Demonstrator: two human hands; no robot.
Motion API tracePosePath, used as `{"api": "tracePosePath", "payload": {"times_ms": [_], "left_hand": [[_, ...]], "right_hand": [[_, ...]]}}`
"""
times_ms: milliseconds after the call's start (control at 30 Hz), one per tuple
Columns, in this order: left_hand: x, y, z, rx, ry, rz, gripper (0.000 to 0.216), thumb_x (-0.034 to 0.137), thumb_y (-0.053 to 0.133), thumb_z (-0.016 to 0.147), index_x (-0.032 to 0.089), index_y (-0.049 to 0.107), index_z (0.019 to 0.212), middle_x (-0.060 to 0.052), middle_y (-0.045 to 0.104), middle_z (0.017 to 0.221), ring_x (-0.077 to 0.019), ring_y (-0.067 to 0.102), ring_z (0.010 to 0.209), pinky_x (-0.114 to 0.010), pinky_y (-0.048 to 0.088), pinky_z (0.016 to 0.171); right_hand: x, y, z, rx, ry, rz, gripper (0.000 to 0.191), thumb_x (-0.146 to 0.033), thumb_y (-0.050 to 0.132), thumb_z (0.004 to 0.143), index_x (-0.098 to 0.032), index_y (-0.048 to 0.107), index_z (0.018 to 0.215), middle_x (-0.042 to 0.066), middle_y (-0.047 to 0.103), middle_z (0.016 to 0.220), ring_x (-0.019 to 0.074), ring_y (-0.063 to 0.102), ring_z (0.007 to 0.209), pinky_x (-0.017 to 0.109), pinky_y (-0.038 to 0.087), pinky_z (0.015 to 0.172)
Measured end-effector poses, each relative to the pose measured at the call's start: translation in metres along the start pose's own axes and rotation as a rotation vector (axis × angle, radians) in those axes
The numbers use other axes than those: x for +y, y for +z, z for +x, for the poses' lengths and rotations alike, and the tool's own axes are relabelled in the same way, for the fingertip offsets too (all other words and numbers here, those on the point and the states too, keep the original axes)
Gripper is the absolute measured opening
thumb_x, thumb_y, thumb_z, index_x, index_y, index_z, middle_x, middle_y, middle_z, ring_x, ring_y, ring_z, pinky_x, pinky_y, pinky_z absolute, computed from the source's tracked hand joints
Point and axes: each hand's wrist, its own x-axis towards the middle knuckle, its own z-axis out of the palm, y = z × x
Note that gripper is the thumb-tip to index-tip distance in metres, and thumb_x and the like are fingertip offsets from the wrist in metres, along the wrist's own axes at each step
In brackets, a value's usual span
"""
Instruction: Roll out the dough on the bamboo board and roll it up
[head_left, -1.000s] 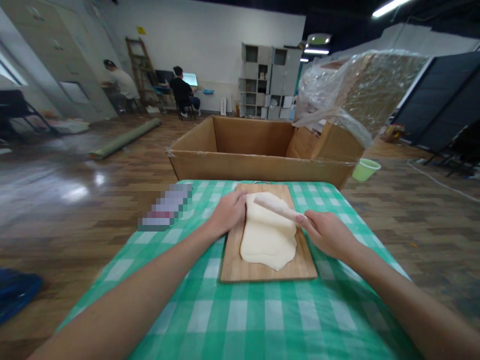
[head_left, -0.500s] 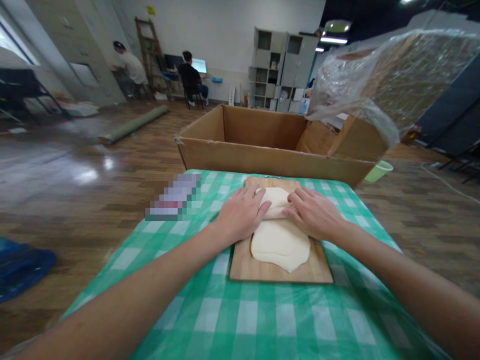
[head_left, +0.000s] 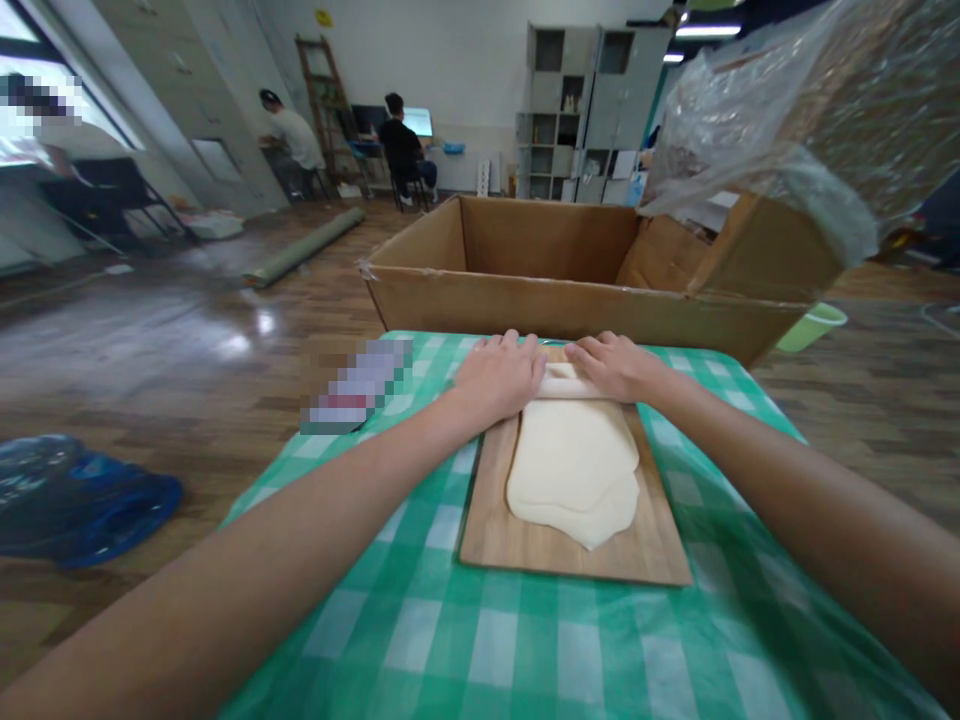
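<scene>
A flat sheet of pale dough lies on a wooden board set on a green checked tablecloth. Across the far end of the dough lies a pale rolling pin. My left hand presses on its left part with fingers flat and stretched forward. My right hand presses on its right part the same way. Both palms cover most of the pin, and only a short middle stretch shows between them.
A large open cardboard box stands just past the table's far edge, with a plastic-wrapped bundle over its right side. A green bowl sits on the floor at right, a blue bag at left. Two people sit at desks far back.
My right hand laid the pin down across the dough, both hands came onto it, and the pin has rolled away from me to the dough's far end.
</scene>
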Motion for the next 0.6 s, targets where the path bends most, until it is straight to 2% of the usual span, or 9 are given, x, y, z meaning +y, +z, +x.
{"api": "tracePosePath", "payload": {"times_ms": [167, 300, 400, 500, 600], "left_hand": [[-0.005, 0.002, 0.005, -0.155, 0.184, 0.030, 0.045, 0.029, 0.027, 0.108, 0.015, 0.061, 0.133, -0.019, 0.064, 0.137, -0.0318, 0.054, 0.136, -0.051, 0.040, 0.113], [0.004, 0.001, -0.009, -0.068, 0.143, -0.017, 0.054, 0.040, 0.022, 0.110, 0.013, 0.053, 0.146, -0.018, 0.059, 0.149, -0.0306, 0.047, 0.146, -0.051, 0.034, 0.120], [0.016, -0.005, -0.029, -0.026, 0.075, -0.031, 0.061, 0.046, 0.022, 0.110, 0.009, 0.048, 0.150, -0.019, 0.054, 0.155, -0.0299, 0.045, 0.149, -0.048, 0.035, 0.121], [0.025, -0.014, -0.050, -0.032, 0.059, -0.039, 0.064, 0.048, 0.024, 0.109, 0.007, 0.046, 0.153, -0.020, 0.048, 0.159, -0.0301, 0.043, 0.150, -0.047, 0.033, 0.123], [0.029, -0.018, -0.062, -0.031, 0.080, -0.048, 0.064, 0.050, 0.028, 0.108, 0.009, 0.045, 0.154, -0.019, 0.046, 0.161, -0.0308, 0.041, 0.152, -0.048, 0.030, 0.125]], "right_hand": [[-0.004, 0.000, -0.001, 0.030, 0.017, 0.021, 0.033, -0.037, 0.048, 0.106, -0.019, 0.063, 0.130, 0.017, 0.067, 0.132, 0.0315, 0.059, 0.113, 0.042, 0.040, 0.092], [-0.016, -0.004, -0.018, 0.023, -0.022, -0.024, 0.033, -0.037, 0.044, 0.108, -0.023, 0.064, 0.130, 0.015, 0.067, 0.133, 0.0313, 0.059, 0.117, 0.045, 0.040, 0.098], [-0.031, -0.009, -0.035, 0.019, -0.057, -0.087, 0.042, -0.037, 0.032, 0.111, -0.020, 0.065, 0.130, 0.016, 0.067, 0.131, 0.0314, 0.058, 0.120, 0.047, 0.040, 0.102], [-0.048, -0.015, -0.057, 0.074, -0.016, -0.068, 0.052, -0.038, 0.020, 0.113, -0.014, 0.062, 0.132, 0.017, 0.066, 0.134, 0.0300, 0.056, 0.127, 0.045, 0.040, 0.106], [-0.060, -0.021, -0.073, 0.137, 0.053, 0.017, 0.054, -0.041, 0.017, 0.113, -0.016, 0.060, 0.135, 0.015, 0.063, 0.141, 0.0268, 0.053, 0.132, 0.042, 0.039, 0.108]]}}
